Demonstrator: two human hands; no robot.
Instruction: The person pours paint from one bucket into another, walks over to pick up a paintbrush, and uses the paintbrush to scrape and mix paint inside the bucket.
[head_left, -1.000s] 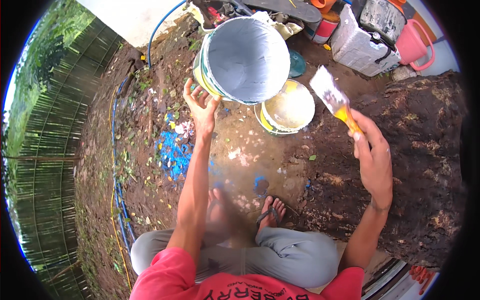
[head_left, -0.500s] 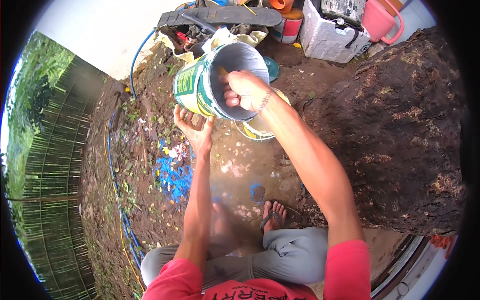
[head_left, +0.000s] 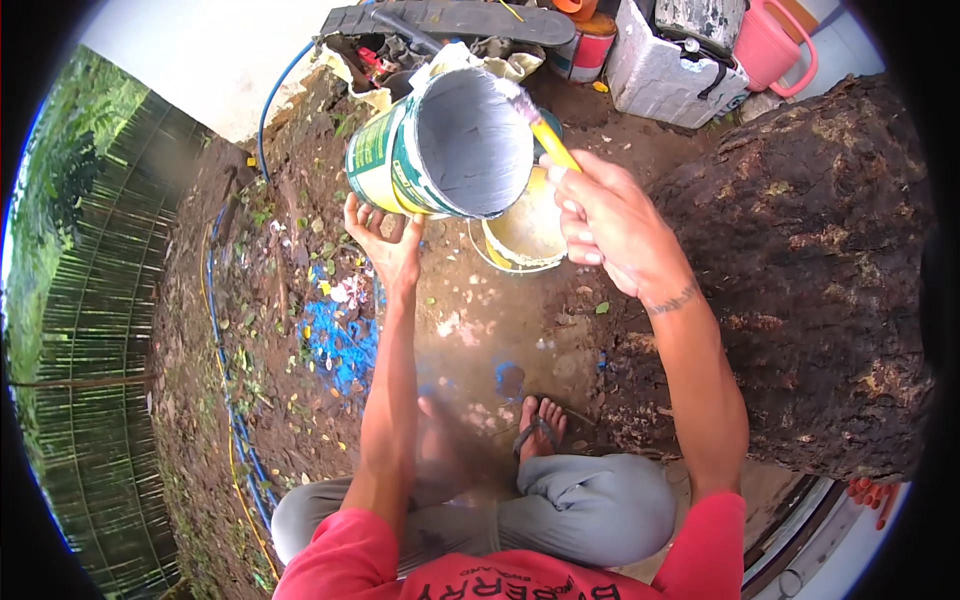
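Note:
My left hand point(head_left: 388, 240) supports a green and yellow paint bucket point(head_left: 385, 165) from below, fingers and thumb spread against its lower side. The bucket is tilted on its side, its mouth facing right and toward me, and grey-white streaks coat the inner wall. In my right hand point(head_left: 615, 220) is a paintbrush point(head_left: 555, 143) with a yellow handle. Its bristles are at the right part of the bucket's rim; whether they touch it I cannot tell. Below the brush, a second yellow bucket point(head_left: 530, 228) with a wire handle stands on the ground, partly hidden by my hand and the first bucket.
A large dark trunk or rock point(head_left: 790, 280) fills the right side. Behind the buckets stand a white foam box point(head_left: 665, 75), a pink watering can point(head_left: 768, 50) and a paint tin point(head_left: 583, 50). Blue paint point(head_left: 342, 340) stains the soil; a blue hose point(head_left: 215, 300) runs along the left.
My right hand has come out of the bucket's mouth and moved right, bringing the paintbrush into view. The left hand still holds the bucket in nearly the same place.

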